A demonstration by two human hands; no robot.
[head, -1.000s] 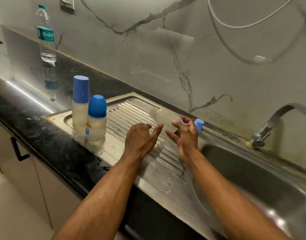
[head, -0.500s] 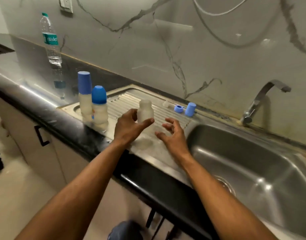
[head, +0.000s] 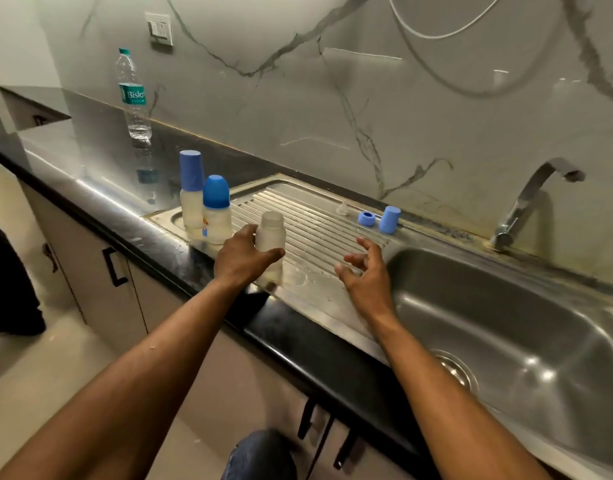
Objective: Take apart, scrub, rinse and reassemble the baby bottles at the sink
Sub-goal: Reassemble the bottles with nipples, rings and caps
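Your left hand (head: 244,259) holds the open bottle body (head: 270,237) upright, its grip wrapped around the frosted wall, base on the ribbed drainboard (head: 312,223) near the tabletop's (head: 180,258) front edge. Your right hand (head: 365,271) hovers just beside it, fingers spread and loosely bent, its grip wide and holding nothing. At the drainboard's back edge lie the clear nipple (head: 343,208), the blue collar ring (head: 367,218) and the blue cap (head: 390,219), set in a row. Two capped baby bottles (head: 208,206) stand touching at the drainboard's left end. The sink basin (head: 499,323) lies to the right, below the tap (head: 533,199). A water bottle (head: 134,98) stands by the back wall.
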